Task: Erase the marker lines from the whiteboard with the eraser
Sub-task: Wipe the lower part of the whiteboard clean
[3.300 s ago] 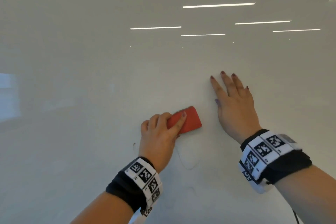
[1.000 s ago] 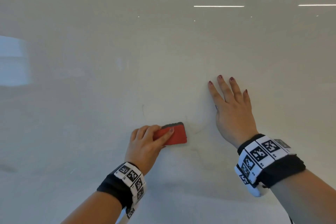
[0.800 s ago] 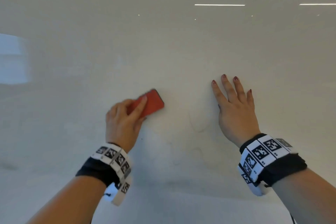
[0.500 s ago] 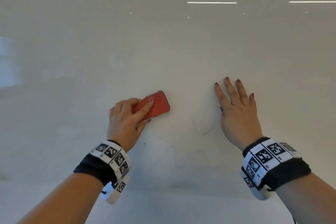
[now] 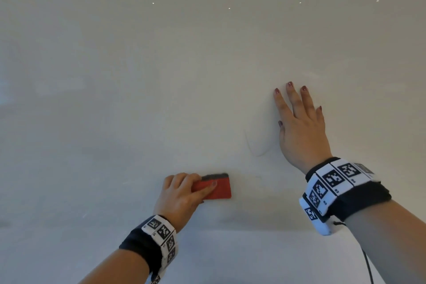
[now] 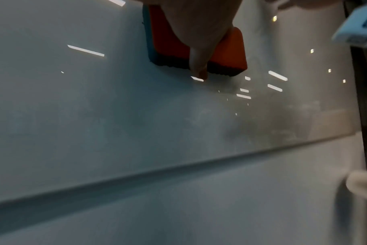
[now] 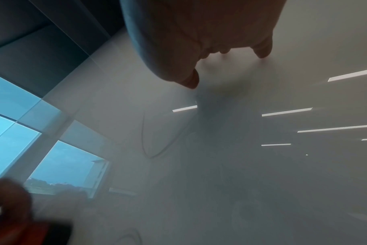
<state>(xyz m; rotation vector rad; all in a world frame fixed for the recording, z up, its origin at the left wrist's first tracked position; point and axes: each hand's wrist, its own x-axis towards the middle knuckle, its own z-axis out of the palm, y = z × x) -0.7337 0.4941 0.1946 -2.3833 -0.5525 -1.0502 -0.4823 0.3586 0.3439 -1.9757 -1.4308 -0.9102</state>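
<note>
Red felt-backed eraser (image 5: 216, 188) — glossy whiteboard (image 5: 161, 76)

eraser (image 5: 217, 188): red, dark felt, flat on whiteboard (image 5: 161, 76) | marker lines (image 5: 255, 145): faint curve, seemingly partly erased

We see the eraser (image 5: 216, 188) against the whiteboard (image 5: 161, 76), under the left hand (image 5: 179, 196). Up and right of the eraser lies a faint marker line (image 5: 253, 150), then the right hand (image 5: 299, 131), flat on the whiteboard.
</note>
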